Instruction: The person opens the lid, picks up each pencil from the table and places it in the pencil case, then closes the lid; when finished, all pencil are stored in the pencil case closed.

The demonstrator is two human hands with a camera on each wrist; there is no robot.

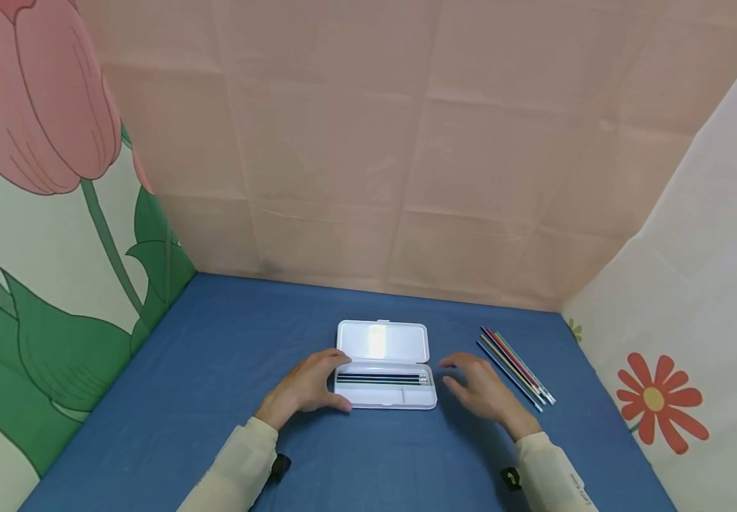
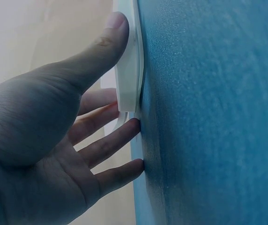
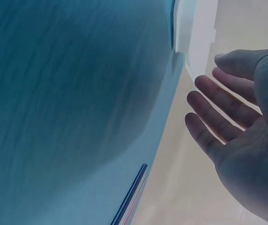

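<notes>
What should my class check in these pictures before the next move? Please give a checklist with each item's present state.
1. Lid open: ok, it lies back behind the case.
2. Case steadied: ok, the left hand holds its left end, thumb at the near side.
3. Right hand free: ok, it is empty, between the case and the loose pencils.
4. Loose pencils put away: not ok, they lie on the blue surface right of the case.
5. Inside pencils lying lengthwise: ok.
6. Exact number of inside pencils: cannot tell, they lie too close together.
</notes>
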